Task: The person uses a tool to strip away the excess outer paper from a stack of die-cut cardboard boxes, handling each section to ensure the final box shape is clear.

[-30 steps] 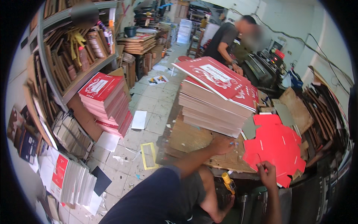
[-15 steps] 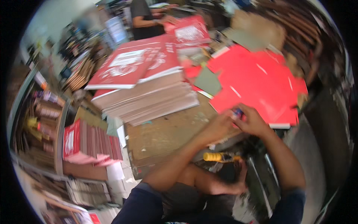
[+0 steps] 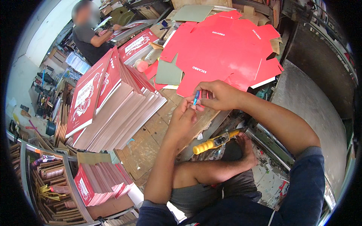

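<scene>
Both my hands meet over the wooden bench's front edge, around a small slender blue object (image 3: 196, 97), its exact kind unclear. From the right, my right hand (image 3: 220, 95) pinches it with thumb and fingers. My left hand (image 3: 183, 116) has its fingertips closed on the lower end. Just beyond them lies a pile of flat red die-cut card sheets (image 3: 222, 52). To the left stands a tall stack of red-covered printed card (image 3: 124, 109). A yellow-handled pendant control box (image 3: 215, 142) is below my hands, near my bare foot.
The worn wooden bench top (image 3: 145, 145) runs between stack and hands. A grey-green board (image 3: 169, 73) lies beside the red sheets. More red-covered stacks (image 3: 102, 182) fill the lower left, beside a shelf (image 3: 56, 188). Another person (image 3: 88, 37) works at the back left. Machinery (image 3: 316, 101) stands at right.
My view has swung, so the bench, stacks and hands appear shifted left and the other person shows more fully. My hands stay together, with the blue object now more visible between the fingertips.
</scene>
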### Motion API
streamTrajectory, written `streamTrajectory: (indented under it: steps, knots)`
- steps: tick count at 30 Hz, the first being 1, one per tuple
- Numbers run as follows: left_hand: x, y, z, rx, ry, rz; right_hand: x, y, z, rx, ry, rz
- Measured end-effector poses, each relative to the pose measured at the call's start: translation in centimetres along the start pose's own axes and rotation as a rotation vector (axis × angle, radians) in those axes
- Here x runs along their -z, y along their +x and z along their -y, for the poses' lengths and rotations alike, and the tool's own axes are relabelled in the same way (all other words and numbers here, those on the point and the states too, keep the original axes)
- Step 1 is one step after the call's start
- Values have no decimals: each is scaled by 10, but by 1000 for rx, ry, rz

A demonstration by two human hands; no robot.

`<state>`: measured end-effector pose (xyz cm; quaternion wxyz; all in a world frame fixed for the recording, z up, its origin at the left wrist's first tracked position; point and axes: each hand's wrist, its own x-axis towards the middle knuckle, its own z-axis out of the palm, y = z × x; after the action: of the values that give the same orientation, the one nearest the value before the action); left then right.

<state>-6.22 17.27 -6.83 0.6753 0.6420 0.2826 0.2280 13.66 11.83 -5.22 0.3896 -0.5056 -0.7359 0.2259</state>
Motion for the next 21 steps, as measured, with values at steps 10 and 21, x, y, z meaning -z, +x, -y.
streamTrajectory:
  steps: [10, 21]
  knots:
    - [10, 3, 6, -92, -33, -42, -2, 2, 3, -52, -43, 16]
    - [10, 6, 5, -103, -9, -32, 0, 1, 1, -16, -39, 6]
